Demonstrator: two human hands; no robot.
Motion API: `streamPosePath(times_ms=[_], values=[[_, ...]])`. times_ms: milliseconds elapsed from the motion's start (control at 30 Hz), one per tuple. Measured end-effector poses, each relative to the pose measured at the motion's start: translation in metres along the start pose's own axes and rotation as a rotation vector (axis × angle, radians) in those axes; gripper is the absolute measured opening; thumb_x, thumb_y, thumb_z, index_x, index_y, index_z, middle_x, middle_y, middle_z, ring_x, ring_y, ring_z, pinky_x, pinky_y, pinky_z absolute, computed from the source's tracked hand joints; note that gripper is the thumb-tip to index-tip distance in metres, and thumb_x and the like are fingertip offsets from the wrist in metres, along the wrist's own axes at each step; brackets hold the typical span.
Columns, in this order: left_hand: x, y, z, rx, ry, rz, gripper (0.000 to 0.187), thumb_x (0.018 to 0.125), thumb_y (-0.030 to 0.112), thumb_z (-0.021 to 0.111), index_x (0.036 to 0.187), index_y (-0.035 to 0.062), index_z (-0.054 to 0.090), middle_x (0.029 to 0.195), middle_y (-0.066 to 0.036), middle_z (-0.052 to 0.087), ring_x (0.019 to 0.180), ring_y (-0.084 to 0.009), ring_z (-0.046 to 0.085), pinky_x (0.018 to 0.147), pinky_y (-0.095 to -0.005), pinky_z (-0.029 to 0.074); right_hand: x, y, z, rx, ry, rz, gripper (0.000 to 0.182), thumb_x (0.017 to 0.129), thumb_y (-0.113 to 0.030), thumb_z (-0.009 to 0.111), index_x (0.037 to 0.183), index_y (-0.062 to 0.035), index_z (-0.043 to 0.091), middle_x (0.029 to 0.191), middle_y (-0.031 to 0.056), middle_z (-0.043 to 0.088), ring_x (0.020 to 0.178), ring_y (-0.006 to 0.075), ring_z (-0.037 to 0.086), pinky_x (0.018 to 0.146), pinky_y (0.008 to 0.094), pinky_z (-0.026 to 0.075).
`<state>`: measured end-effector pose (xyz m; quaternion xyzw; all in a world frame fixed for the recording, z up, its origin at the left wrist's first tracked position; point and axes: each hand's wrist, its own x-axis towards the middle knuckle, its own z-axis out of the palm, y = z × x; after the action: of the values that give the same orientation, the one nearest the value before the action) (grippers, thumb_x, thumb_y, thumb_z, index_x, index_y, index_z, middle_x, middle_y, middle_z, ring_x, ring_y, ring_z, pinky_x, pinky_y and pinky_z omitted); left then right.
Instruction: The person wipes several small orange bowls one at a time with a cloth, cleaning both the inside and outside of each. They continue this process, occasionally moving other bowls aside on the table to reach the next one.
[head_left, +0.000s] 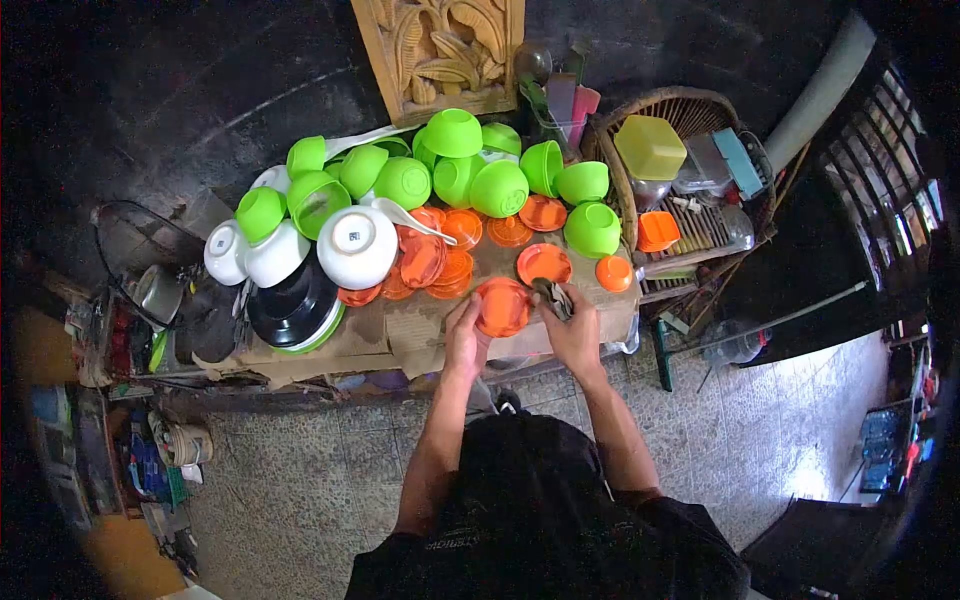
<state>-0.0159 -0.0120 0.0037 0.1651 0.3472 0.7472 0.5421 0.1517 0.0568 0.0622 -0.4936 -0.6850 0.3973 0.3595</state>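
My left hand [464, 333] grips the near-left edge of an orange plastic plate [503, 305] held over the front of the cardboard-covered table [400, 335]. My right hand [570, 325] holds a dark crumpled cloth [553, 296] against the plate's right side. More orange plates [430, 258] lie stacked and scattered just behind, with one [544, 264] right beside the cloth.
Several green bowls [455, 165] lie upside down at the back. White bowls [357, 245] and a black bowl [295, 305] sit at the left. A wicker basket [690, 110] with a yellow container [650, 147] stands at the right. A carved wooden panel [445, 50] leans behind.
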Motion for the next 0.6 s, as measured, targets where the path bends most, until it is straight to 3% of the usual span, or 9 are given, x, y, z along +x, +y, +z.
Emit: streamPosePath(times_ms=[67,100,167,233,300,400,533,600], values=[[-0.001,0.0,0.0,0.012,0.014,-0.021,0.048,0.112,0.028,0.052,0.143,-0.0077,0.054,0.142,-0.017,0.062,0.13,-0.0278,0.063,0.112,-0.0448,0.051,0.001,-0.007,0.002,-0.029,0.094,-0.088,0.031,0.087,-0.012,0.081,0.114,0.0011,0.071,0.102,0.0211,0.072,0.093,0.0345,0.072,0.082,0.0405,0.056],[-0.001,0.001,0.001,0.026,0.028,-0.034,0.046,0.112,0.027,0.051,0.143,-0.0078,0.054,0.142,-0.017,0.062,0.129,-0.027,0.064,0.112,-0.0436,0.052,0.0,-0.006,0.005,-0.029,0.096,-0.084,0.031,0.087,-0.012,0.081,0.114,0.0011,0.071,0.102,0.0211,0.072,0.093,0.0345,0.072,0.082,0.0405,0.056],[-0.001,0.001,0.006,0.011,0.03,-0.013,0.045,0.112,0.026,0.05,0.142,-0.0072,0.055,0.141,-0.017,0.063,0.127,-0.0263,0.065,0.11,-0.0422,0.053,-0.001,-0.003,0.015,-0.195,0.092,-0.4,0.043,0.079,-0.005,0.08,0.121,-0.0012,0.07,0.114,0.0191,0.066,0.106,0.0379,0.066,0.088,0.0444,0.056],[0.001,-0.002,0.003,-0.004,0.035,0.01,0.043,0.112,0.024,0.05,0.141,-0.0067,0.056,0.14,-0.017,0.064,0.126,-0.0255,0.066,0.109,-0.0408,0.053,-0.007,-0.006,0.03,-0.236,0.022,-0.469,0.049,0.075,-0.002,0.079,0.123,-0.0023,0.069,0.117,0.0175,0.064,0.109,0.0385,0.063,0.089,0.0456,0.056],[0.003,-0.007,-0.005,0.039,0.136,-0.017,0.039,0.11,0.027,0.055,0.137,-0.0003,0.062,0.129,-0.011,0.069,0.116,-0.0226,0.069,0.098,-0.0366,0.057,-0.016,-0.011,0.042,-0.374,-0.079,-0.583,0.059,0.069,0.0,0.078,0.127,-0.004,0.068,0.121,0.0128,0.06,0.111,0.0372,0.06,0.09,0.0472,0.057],[0.003,-0.016,-0.015,-0.019,0.131,0.054,0.037,0.109,0.026,0.056,0.136,0.0022,0.064,0.121,-0.009,0.071,0.111,-0.0207,0.07,0.093,-0.034,0.057,-0.027,-0.017,0.046,-0.346,-0.123,-0.596,0.061,0.068,0.0,0.077,0.128,-0.0046,0.068,0.118,0.0117,0.062,0.109,0.0361,0.061,0.09,0.0466,0.057],[0.01,-0.018,-0.015,0.06,0.166,-0.022,0.038,0.109,0.026,0.057,0.136,0.0015,0.063,0.125,-0.01,0.071,0.113,-0.0213,0.069,0.094,-0.0341,0.057,-0.031,-0.003,0.028,-0.333,-0.16,-0.629,0.062,0.068,0.0,0.077,0.129,-0.0059,0.069,0.117,0.0103,0.062,0.107,0.0346,0.062,0.089,0.0455,0.057],[0.009,-0.017,-0.006,0.05,0.208,0.006,0.035,0.112,0.021,0.051,0.135,-0.0026,0.063,0.126,-0.013,0.07,0.11,-0.0196,0.07,0.087,-0.0318,0.059,-0.029,0.006,0.014,-0.346,-0.203,-0.614,0.067,0.064,0.005,0.077,0.129,-0.0074,0.07,0.12,0.0104,0.064,0.108,0.0347,0.062,0.093,0.0444,0.055]])
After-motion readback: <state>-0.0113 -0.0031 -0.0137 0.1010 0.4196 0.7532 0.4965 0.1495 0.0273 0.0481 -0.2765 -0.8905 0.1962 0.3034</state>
